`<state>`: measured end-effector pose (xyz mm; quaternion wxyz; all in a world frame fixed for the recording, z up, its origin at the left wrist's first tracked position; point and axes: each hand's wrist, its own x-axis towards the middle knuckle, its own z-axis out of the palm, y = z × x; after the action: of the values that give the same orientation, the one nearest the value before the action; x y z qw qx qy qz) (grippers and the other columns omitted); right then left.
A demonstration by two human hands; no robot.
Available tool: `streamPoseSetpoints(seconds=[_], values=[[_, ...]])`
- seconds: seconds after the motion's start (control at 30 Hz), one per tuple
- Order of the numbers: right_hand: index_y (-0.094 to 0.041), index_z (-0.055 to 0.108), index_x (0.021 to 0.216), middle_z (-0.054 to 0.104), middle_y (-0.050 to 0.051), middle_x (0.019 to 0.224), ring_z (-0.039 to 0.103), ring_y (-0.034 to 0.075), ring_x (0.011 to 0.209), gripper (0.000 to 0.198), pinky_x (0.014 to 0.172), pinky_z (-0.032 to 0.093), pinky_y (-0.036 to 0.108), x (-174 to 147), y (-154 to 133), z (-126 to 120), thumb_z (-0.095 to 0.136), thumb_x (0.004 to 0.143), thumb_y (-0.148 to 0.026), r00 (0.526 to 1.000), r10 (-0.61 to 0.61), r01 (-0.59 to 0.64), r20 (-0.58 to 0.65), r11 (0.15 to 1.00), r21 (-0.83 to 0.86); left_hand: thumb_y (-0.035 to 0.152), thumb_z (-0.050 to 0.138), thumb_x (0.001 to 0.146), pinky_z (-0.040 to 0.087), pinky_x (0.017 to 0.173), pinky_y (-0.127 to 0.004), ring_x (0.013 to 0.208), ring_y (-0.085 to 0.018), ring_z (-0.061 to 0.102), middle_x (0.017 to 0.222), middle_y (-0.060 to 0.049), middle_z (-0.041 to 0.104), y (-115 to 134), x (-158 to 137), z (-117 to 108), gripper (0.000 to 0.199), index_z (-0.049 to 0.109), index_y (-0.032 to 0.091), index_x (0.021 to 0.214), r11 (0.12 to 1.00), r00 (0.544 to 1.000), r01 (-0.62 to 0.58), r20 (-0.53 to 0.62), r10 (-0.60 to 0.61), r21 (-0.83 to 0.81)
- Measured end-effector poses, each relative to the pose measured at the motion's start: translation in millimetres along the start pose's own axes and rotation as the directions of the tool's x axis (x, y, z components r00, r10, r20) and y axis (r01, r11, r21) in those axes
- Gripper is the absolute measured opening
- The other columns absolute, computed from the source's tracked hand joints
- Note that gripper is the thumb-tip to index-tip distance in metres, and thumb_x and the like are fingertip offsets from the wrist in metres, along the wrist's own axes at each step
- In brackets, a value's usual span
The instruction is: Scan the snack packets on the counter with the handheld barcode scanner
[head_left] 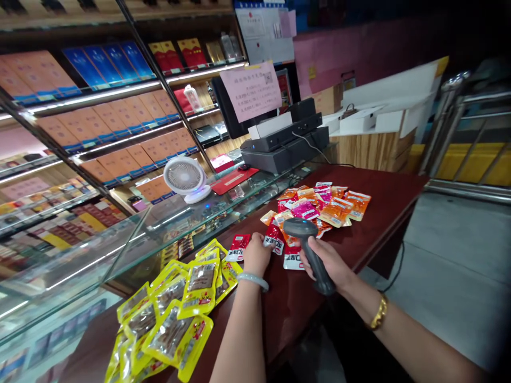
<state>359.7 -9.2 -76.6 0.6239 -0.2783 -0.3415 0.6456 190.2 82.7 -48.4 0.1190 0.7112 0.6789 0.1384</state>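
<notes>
My right hand [328,260] is closed round the handle of a dark grey barcode scanner [315,266], its head tilted over the snack packets. My left hand [257,252], with a pale bangle at the wrist, pinches a red snack packet [275,236] at its near edge. Another red-and-white packet [238,248] lies just left of that hand, and a further one [293,260] lies under the scanner. Beyond them is a pile of orange, pink and red packets [335,211]. Yellow clear-fronted packets [171,324] are heaped to the left.
The dark red tabletop [387,197] adjoins a glass display counter [136,250]. On the counter are a white fan [184,175], a red mat [233,181] and a monitor with a pink notice [251,90]. Boxed goods fill the shelves behind. A metal railing [451,122] stands at right.
</notes>
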Motion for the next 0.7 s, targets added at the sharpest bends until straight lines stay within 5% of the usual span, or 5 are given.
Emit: streamPoseSetpoints(seconds=[0.3,0.57,0.7], values=[[-0.018,0.054,0.086,0.056,-0.004,0.051,0.047,0.008,0.032,0.044,0.03,0.036,0.017,2,0,-1,0.061,0.081,-0.061,1.0,0.028,-0.028,0.004,0.999,-0.026,0.04,0.064,0.079,0.036,0.073,-0.03,0.094,-0.024,0.064,0.098,-0.006,0.07,-12,-2,-30,0.027,0.052,0.023,0.096,0.998,1.0,0.016,-0.005,-0.016,0.068],[-0.017,0.055,0.082,0.054,-0.005,0.05,0.045,0.008,0.033,0.046,0.03,0.036,0.018,2,1,1,0.063,0.078,-0.062,0.999,0.0,-0.001,-0.044,1.0,-0.029,0.04,0.064,0.078,0.037,0.081,-0.033,0.097,-0.025,0.064,0.099,-0.007,0.071,-6,-7,-35,0.028,0.054,0.022,0.096,0.995,1.0,-0.01,0.011,0.009,0.094],[-0.018,0.055,0.085,0.054,-0.005,0.05,0.046,0.008,0.034,0.044,0.031,0.037,0.018,1,1,1,0.064,0.078,-0.061,0.999,-0.002,0.001,-0.036,1.0,-0.018,0.04,0.061,0.078,0.039,0.082,-0.036,0.099,-0.027,0.063,0.103,-0.008,0.07,-22,-1,-44,0.029,0.055,0.023,0.101,0.996,0.996,0.062,0.064,-0.066,0.068]])
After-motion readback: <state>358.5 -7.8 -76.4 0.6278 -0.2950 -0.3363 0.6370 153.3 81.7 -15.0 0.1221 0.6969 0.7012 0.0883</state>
